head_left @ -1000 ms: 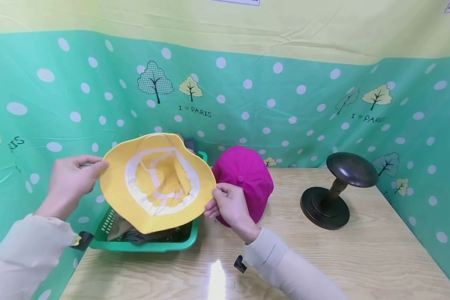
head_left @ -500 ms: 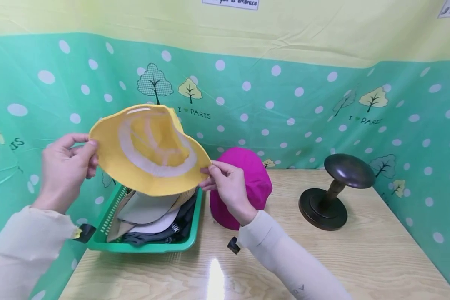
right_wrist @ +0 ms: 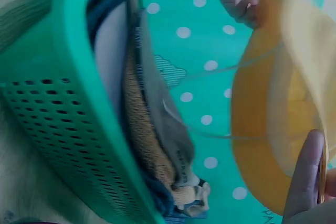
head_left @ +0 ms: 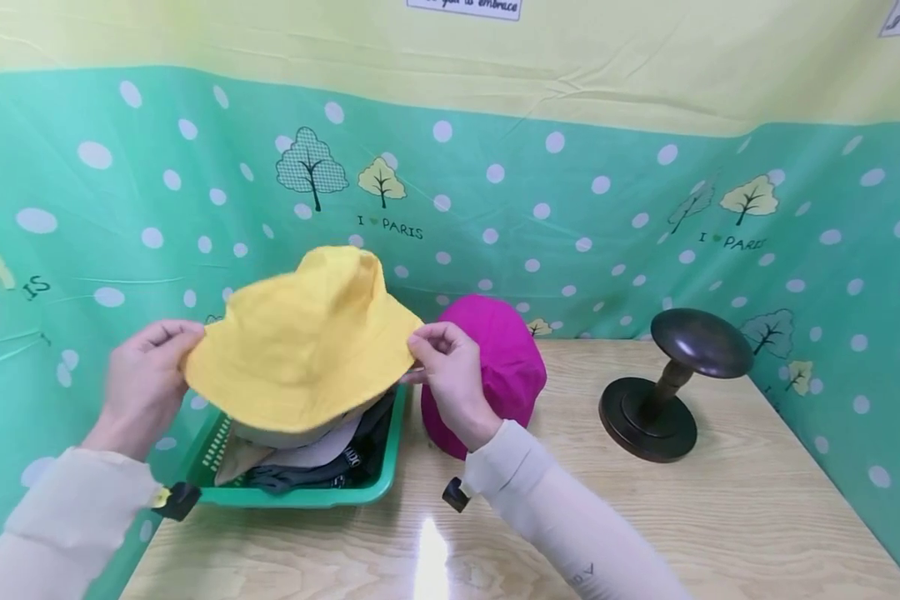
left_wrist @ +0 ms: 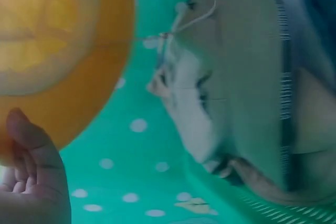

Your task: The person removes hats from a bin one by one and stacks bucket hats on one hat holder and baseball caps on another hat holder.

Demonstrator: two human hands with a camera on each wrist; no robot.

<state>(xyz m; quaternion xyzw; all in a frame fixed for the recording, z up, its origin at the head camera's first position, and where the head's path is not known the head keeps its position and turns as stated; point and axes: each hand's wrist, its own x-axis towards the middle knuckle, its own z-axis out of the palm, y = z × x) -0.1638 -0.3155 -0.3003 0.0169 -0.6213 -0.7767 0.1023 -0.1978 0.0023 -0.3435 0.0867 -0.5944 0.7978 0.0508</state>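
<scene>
A yellow bucket hat (head_left: pixel 300 342) is held up by its brim above the green basket (head_left: pixel 292 498), its outside facing the head camera. My left hand (head_left: pixel 144 379) pinches the brim at the left edge, and my right hand (head_left: pixel 453 379) pinches it at the right edge. From the left wrist, the hat's inside (left_wrist: pixel 47 24) shows a pale sweatband. A thin cord hangs from the hat in the right wrist view. Behind the right hand sits a magenta cap (head_left: pixel 506 358) on the table, partly covered by that hand.
Several folded hats and caps (head_left: pixel 307 454) fill the basket at the left of the wooden table (head_left: pixel 720 517). A dark wooden hat stand (head_left: pixel 663 383) with a round top stands at the right. Green and yellow printed cloth (head_left: pixel 540 192) lines the back and sides.
The yellow hat rose, then came down and tipped over, so its outside now faces the head camera instead of its inside. Both hands kept their pinch on the brim.
</scene>
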